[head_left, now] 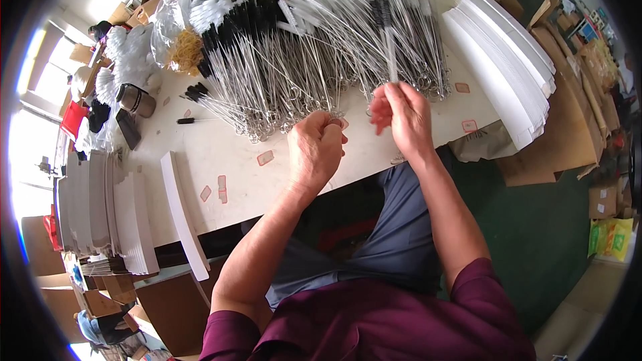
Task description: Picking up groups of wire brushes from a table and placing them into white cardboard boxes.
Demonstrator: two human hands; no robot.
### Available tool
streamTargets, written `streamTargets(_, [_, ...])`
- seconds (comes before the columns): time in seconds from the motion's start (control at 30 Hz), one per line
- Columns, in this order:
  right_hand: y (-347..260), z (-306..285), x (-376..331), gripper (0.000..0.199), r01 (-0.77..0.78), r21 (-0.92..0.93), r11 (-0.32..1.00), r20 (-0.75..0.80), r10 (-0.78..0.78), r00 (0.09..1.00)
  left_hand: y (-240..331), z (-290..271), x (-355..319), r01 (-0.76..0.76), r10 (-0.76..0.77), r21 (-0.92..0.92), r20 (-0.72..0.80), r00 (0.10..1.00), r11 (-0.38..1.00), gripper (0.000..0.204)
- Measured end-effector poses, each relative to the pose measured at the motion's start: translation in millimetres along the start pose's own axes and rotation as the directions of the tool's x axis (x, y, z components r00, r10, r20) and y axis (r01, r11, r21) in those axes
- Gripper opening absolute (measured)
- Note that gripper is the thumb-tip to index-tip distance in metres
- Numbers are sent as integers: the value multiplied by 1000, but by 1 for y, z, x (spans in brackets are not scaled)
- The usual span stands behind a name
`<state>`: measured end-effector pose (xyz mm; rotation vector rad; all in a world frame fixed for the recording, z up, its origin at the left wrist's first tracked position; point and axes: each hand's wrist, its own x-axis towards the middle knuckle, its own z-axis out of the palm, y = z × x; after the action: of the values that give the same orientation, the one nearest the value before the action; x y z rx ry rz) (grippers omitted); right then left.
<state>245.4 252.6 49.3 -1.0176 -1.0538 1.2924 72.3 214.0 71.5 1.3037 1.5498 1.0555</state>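
Across the white worktable (227, 160) lie heaps of wire-handled tube brushes (294, 60), and since the right hand (401, 117) pinches one black-bristled brush (386, 33) upright while the left hand (317, 147) closes on ring ends, looped handles could snag and drag neighbours off the edge.

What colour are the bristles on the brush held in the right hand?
Black bristles on the thin wire-handled brush in the right hand; head view.

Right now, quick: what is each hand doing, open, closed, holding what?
Left hand: closed, fingers curled at the brush handle loops; exact hold cannot be told.
Right hand: closed on a thin wire brush, held upright.
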Motion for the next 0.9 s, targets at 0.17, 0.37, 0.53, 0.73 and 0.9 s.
streamTargets(0.17, [17, 19, 50, 33, 59, -55, 997, 134, -52, 990, 3, -9, -3, -288, 343, 365, -94, 935, 885, 13])
streamTargets(0.37, [25, 33, 78, 36, -3, 150, 989, -8, 4, 1000, 22, -16, -17, -441, 537, 497, -60, 841, 747, 9])
streamTargets(0.53, [24, 24, 89, 36, -40, 218, 975, 1, 40, 999, 38, -37, -52, -592, 627, 384, 40, 778, 709, 12])
streamTargets(0.73, [25, 24, 91, 35, -23, 169, 985, -30, 29, 999, 92, -115, -65, -478, 478, 14, -76, 875, 878, 25])
streamTargets(0.9, [29, 23, 89, 33, 46, 148, 988, 4, -48, 999, 115, -155, -65, -405, 394, -121, -102, 913, 906, 27])
